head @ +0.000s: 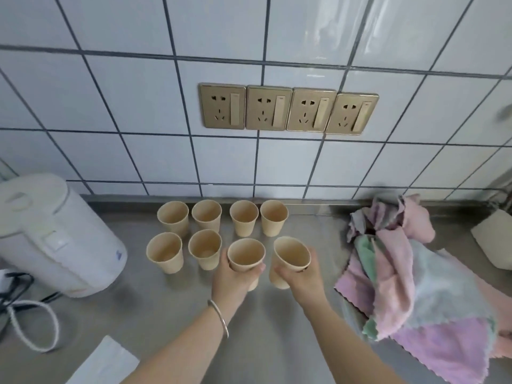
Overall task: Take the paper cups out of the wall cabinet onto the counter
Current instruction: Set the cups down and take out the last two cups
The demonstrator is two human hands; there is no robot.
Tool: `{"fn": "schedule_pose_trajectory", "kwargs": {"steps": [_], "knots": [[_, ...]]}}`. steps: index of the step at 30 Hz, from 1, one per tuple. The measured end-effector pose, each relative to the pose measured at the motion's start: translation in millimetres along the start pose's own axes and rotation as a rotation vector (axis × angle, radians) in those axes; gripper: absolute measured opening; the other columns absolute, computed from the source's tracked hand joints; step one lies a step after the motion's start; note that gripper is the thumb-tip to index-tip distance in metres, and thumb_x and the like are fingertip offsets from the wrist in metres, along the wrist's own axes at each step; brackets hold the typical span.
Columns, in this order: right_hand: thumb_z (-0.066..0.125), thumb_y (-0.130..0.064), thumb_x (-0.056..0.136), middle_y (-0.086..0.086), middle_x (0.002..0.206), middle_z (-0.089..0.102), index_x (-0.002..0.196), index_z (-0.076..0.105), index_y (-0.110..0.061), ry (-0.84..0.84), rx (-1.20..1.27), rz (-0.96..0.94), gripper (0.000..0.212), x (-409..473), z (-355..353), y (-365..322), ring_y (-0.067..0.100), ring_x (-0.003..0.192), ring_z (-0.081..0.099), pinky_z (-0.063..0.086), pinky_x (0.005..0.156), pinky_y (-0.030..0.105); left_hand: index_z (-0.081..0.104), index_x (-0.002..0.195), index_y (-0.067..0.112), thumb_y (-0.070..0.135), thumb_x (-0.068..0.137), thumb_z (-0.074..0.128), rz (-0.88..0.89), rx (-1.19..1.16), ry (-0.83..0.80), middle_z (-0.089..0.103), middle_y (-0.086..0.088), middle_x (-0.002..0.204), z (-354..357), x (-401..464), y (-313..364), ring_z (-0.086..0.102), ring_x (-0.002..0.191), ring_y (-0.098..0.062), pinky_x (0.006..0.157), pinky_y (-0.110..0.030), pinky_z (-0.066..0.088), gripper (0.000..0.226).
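Observation:
Several beige paper cups stand upright in two rows on the grey counter (pixel 166 306) below the tiled wall. The back row (pixel 221 217) holds several cups, and two more (pixel 165 252) stand at the front left. My left hand (pixel 231 281) is wrapped around a cup (pixel 245 254) at the front row's third place. My right hand (pixel 300 278) grips another cup (pixel 292 254) at the front right, tilted slightly. Both held cups are at counter level. The wall cabinet is out of view.
A white electric kettle (pixel 55 239) with its cord (pixel 30 325) stands at the left. A pile of pink, grey and green cloths (pixel 410 286) lies at the right, a white object (pixel 496 239) behind it. Gold wall sockets (pixel 288 109) sit above. White paper (pixel 105 364) lies at the near edge.

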State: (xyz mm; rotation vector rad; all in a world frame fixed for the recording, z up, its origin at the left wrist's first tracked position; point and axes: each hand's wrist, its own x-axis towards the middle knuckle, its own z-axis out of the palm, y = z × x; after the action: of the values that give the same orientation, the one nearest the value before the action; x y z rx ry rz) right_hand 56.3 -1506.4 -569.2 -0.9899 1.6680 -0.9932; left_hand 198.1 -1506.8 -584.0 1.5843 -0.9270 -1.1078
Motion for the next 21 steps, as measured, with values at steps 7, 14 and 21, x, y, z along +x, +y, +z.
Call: {"fn": "schedule_pose_trajectory", "kwargs": {"steps": [7, 14, 21], "knots": [[0.082, -0.024, 0.061, -0.024, 0.093, 0.059, 0.099, 0.043, -0.043, -0.038, -0.136, -0.003, 0.058, 39, 20, 9, 0.012, 0.09, 0.059, 0.046, 0.076, 0.026, 0.047, 0.1, 0.034, 0.003, 0.051, 0.089, 0.081, 0.019, 0.062, 0.062, 0.011, 0.103, 18, 39, -32, 0.06, 0.088, 0.013, 0.077, -0.004, 0.045, 0.071], [0.081, -0.029, 0.062, -0.022, 0.092, 0.06, 0.104, 0.041, -0.04, 0.015, -0.174, -0.005, 0.059, 58, 27, 13, 0.012, 0.086, 0.058, 0.042, 0.068, 0.021, 0.046, 0.099, 0.038, 0.035, 0.041, 0.079, 0.1, -0.014, 0.124, 0.063, -0.003, 0.109, 29, 52, -38, 0.061, 0.101, -0.021, 0.089, -0.033, 0.048, 0.067], [0.077, -0.027, 0.067, -0.014, 0.098, 0.06, 0.113, 0.043, -0.037, 0.075, -0.202, 0.008, 0.057, 58, 27, 22, 0.017, 0.092, 0.059, 0.044, 0.074, 0.025, 0.048, 0.1, 0.038, 0.032, 0.042, 0.079, 0.04, -0.009, 0.155, 0.065, -0.004, 0.108, 31, 53, -41, 0.062, 0.101, -0.023, 0.09, -0.037, 0.05, 0.066]]}}
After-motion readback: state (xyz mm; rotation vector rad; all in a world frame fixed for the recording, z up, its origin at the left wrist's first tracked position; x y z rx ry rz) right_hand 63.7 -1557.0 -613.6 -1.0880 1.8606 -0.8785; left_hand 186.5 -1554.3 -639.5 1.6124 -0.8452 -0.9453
